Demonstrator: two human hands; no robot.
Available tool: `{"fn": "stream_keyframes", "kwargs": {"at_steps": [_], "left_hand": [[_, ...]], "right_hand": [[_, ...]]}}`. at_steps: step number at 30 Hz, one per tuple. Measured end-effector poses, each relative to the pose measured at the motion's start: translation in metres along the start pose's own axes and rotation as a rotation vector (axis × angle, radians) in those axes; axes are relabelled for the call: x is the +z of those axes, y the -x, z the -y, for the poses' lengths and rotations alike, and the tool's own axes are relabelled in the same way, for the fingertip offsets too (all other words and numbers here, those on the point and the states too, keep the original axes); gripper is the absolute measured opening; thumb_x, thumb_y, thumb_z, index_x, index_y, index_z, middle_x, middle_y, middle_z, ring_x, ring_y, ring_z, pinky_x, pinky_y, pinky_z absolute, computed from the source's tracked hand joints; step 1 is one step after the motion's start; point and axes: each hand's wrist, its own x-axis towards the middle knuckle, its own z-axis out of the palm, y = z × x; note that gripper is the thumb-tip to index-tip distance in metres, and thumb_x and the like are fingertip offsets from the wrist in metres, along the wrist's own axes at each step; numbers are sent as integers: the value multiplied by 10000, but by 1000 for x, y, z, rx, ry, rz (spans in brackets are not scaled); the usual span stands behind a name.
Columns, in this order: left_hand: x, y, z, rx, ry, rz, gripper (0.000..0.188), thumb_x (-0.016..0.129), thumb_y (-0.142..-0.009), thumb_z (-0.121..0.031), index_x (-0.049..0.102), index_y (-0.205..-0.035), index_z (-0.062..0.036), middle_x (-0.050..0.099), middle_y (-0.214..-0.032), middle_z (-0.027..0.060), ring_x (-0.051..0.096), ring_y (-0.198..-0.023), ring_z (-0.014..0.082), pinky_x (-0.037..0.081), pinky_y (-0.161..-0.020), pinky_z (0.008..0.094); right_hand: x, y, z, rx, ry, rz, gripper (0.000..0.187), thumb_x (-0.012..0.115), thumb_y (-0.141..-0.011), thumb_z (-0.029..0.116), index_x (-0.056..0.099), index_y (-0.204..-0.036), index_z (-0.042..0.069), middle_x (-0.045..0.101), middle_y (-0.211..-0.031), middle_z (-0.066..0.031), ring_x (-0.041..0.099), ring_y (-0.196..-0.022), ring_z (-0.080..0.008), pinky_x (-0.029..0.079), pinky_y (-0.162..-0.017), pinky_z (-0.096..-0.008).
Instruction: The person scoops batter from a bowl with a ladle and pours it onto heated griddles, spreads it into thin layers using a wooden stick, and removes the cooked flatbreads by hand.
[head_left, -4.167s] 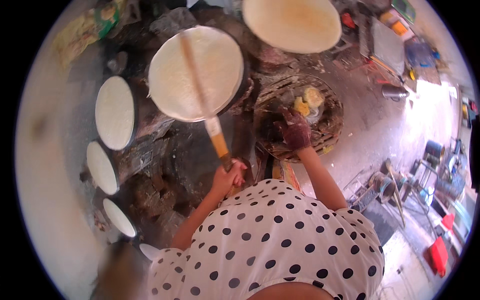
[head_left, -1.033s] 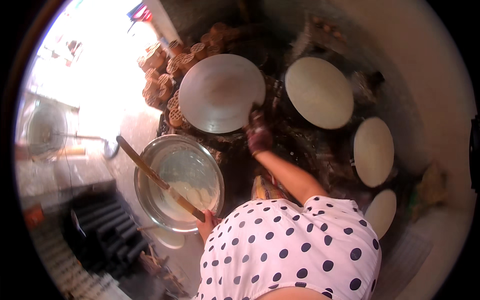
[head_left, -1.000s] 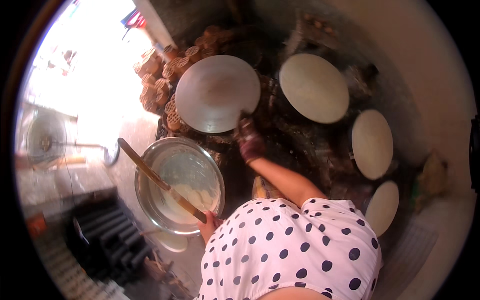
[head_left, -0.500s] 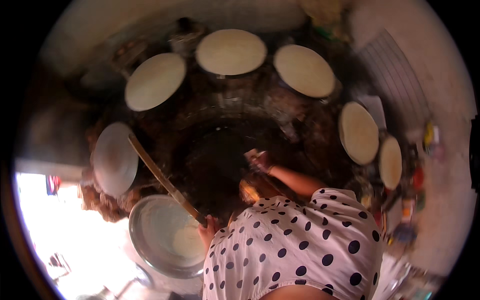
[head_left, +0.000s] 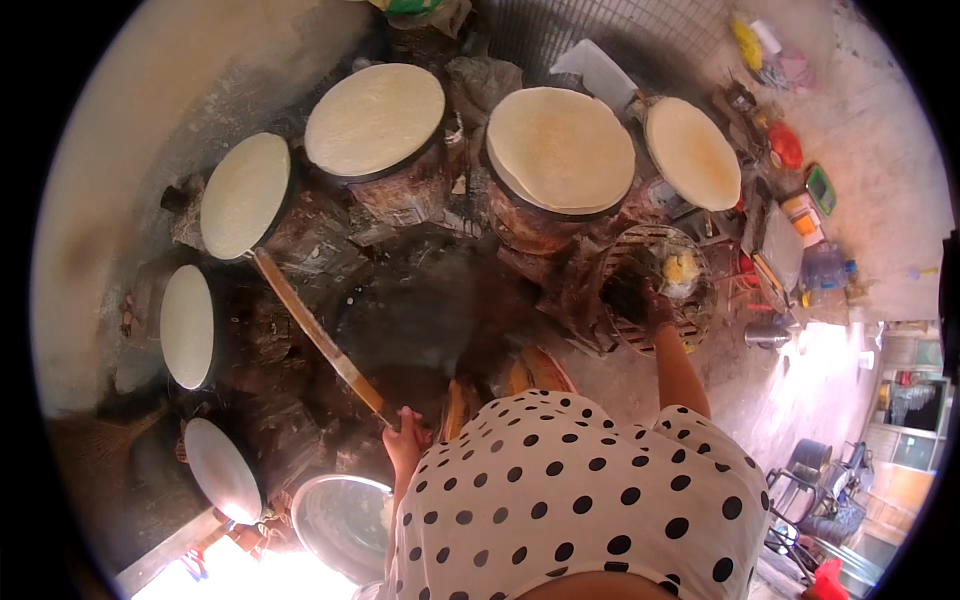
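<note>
My left hand [head_left: 405, 440] is closed round the near end of a long flat wooden stick [head_left: 320, 340], which slants up to the left. Its far tip comes close to the griddle under one pale round flatbread [head_left: 245, 195]. At the right, my right hand [head_left: 657, 308] reaches over a round slatted basket or rack [head_left: 640, 345]. Its fingers are lost in shadow against something dark. A crumpled yellow-and-white thing [head_left: 682, 270] lies in the basket beside the hand. Thin flatbreads [head_left: 375, 120] cover several round griddles, one of them browned in the middle [head_left: 560, 150].
The griddles stand on sooty round stoves [head_left: 400, 190] in an arc round me. At the lower left are a bare-looking griddle [head_left: 222, 470] and a wide metal basin [head_left: 340, 510]. Bottles, boxes and a red thing [head_left: 785, 147] line the right wall.
My view has turned to the right. My right hand has moved from in front of my body to the basket at the right. My left hand still holds the stick.
</note>
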Motion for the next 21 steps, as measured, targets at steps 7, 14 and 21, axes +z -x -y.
{"fn": "stream_keyframes", "kwargs": {"at_steps": [7, 14, 21], "left_hand": [[82, 23, 15, -56, -97, 20, 302, 557, -948, -281, 533, -766, -40, 400, -452, 2, 390, -374, 104, 454, -469, 276], [121, 50, 14, -51, -31, -127, 296, 554, -947, -270, 549, -780, -26, 396, -460, -1, 385, -388, 100, 411, -447, 267], [129, 62, 15, 19, -7, -247, 280, 572, -938, -270, 548, -800, -28, 413, -464, 3, 419, -394, 106, 405, -436, 263]], "right_hand": [[-17, -42, -1, -38, -1, -255, 487, 540, -881, 504, 591, -1208, 147, 652, -1044, -160, 624, -956, -324, 463, -882, -423], [-17, -151, 157, -91, -906, 13, 493, 572, -885, 422, 545, -1261, 104, 612, -1186, -157, 609, -1024, -351, 485, -863, -446], [-35, -174, 228, 61, -1212, 59, 519, 559, -873, 450, 580, -1201, 48, 625, -1164, -166, 626, -1016, -312, 488, -857, -419]]}}
